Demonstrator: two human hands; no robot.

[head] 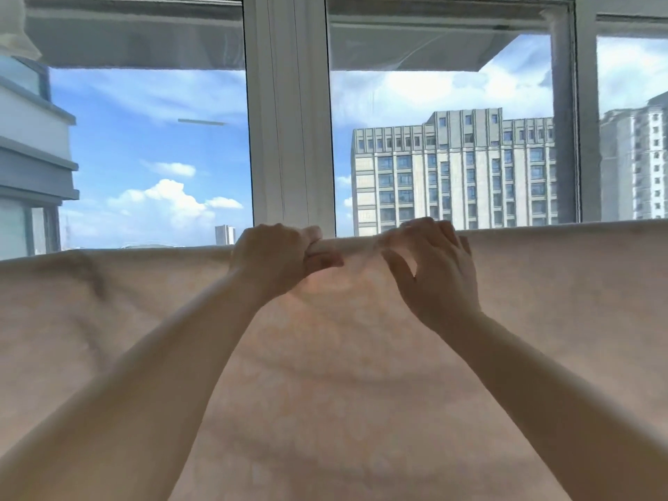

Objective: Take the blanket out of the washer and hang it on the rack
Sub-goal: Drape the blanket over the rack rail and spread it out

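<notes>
A pale pink fleecy blanket (361, 374) hangs spread wide across the lower half of the view, its top fold running level from left to right. The rack's bar is hidden under that fold. My left hand (278, 262) grips the top fold, fingers curled round it. Just to the right, my right hand (433, 262) lies on the same fold with fingers bent over the top and the thumb spread below; whether it pinches the cloth is unclear. The washer is out of view.
A large window with a white frame (292, 121) stands right behind the blanket, with sky and tall buildings (452, 175) outside. A white cloth (16, 23) hangs at the top left corner.
</notes>
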